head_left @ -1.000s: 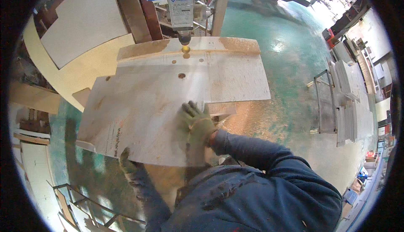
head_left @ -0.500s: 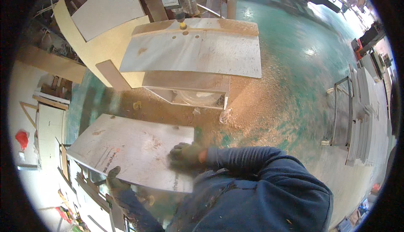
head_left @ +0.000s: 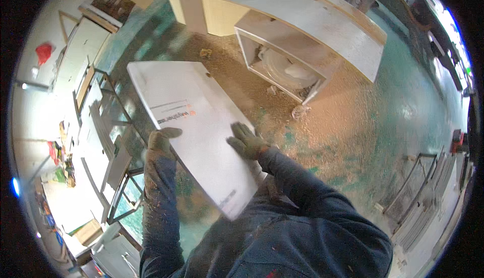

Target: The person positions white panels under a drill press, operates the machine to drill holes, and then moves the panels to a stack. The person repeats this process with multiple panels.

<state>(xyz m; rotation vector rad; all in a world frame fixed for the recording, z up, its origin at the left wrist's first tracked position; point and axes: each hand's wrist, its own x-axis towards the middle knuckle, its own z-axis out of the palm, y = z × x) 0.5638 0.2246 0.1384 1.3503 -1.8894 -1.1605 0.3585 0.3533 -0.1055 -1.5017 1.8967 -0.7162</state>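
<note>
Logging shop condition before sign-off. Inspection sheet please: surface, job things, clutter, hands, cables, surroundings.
Surface: pale tabletop, brown marks on it.
Job things: white board, printed face up, held away from the tabletop.
Clutter: sawdust strewn over the green floor; crumpled plastic lying there.
Hands: gloved left hand grips the board's left edge; gloved right hand rests open on its face.
Cables: nothing clearly seen.
Surroundings: yellow panel beside the tabletop; stacked boards at right.

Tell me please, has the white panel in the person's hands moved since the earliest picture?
Yes. Judged against the worktable, the white panel has moved away, toward the view's lower left: then it overlapped the worktable; now a gap separates them.
</note>
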